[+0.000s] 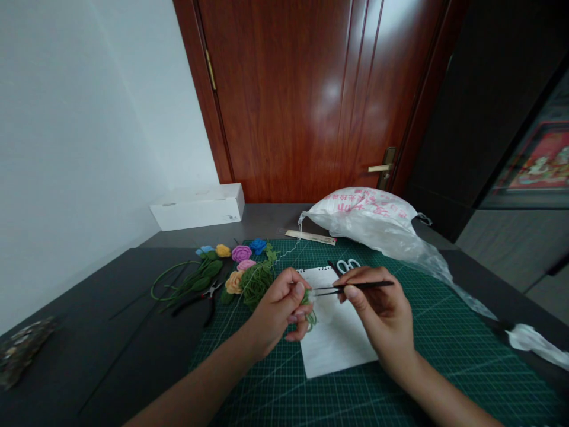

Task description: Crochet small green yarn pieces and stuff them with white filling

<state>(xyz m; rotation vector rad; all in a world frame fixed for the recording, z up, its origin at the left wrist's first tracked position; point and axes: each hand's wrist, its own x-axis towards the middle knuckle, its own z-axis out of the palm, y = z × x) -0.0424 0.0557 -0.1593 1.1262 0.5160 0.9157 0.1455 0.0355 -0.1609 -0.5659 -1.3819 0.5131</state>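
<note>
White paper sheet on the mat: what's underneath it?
The white paper sheet lies on the green grid cutting mat; the mat's area beneath it is covered, so nothing under the sheet can be seen.

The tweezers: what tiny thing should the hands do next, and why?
Probably the right hand should gently nip the green yarn with the black tweezers. Their thin tips already reach toward the fingers of the left hand, which is pinching that yarn above the white paper, so only a small squeeze seems needed.
</note>
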